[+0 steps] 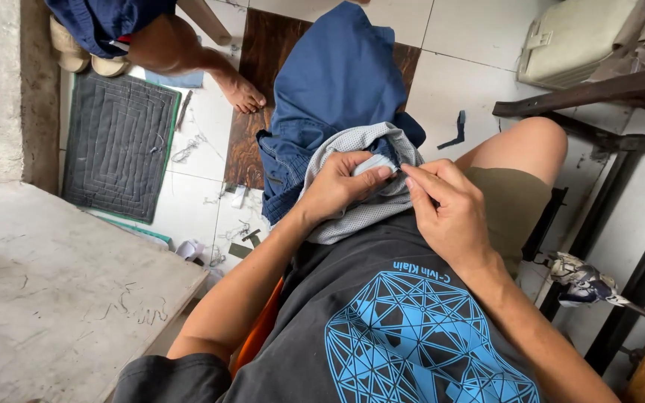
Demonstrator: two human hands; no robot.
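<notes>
- Here, sat with the blue shorts [337, 82] draped over the lap and spilling down toward the tiled floor [457, 82], probably so the bulk hung free while only the worked edge stayed close.
- Turned out the grey mesh lining [352, 216] at the waist end, bunched over the thigh; exposed that way, presumably, to reach a seam or band inside.
- Left hand [341, 186] closed on a folded pale strip [373, 163] at the lining's edge, thumb on top, fingers curled beneath; served as the anchor, keeping the cloth taut and raised.
- Right hand [449, 213] pinched shut just beside the left thumb, fingertips [410, 173] touching the same pale strip; whether a thread, needle or small tool sat in the pinch could not be told.
- Both hands held close together, near the chest, likely for fine work within easy sight.
- Noted around: quilted dark mat [117, 142] on the floor to the left, thread scraps and cloth snippets [218, 239] scattered near it.
- Concrete slab [54, 298] at lower left, bare.
- Another person's bare foot [242, 93] resting on the floor beyond the shorts, well apart from the hands.
- Dark metal frame [621, 254] at right, a patterned rag [584, 280] hanging on it.
</notes>
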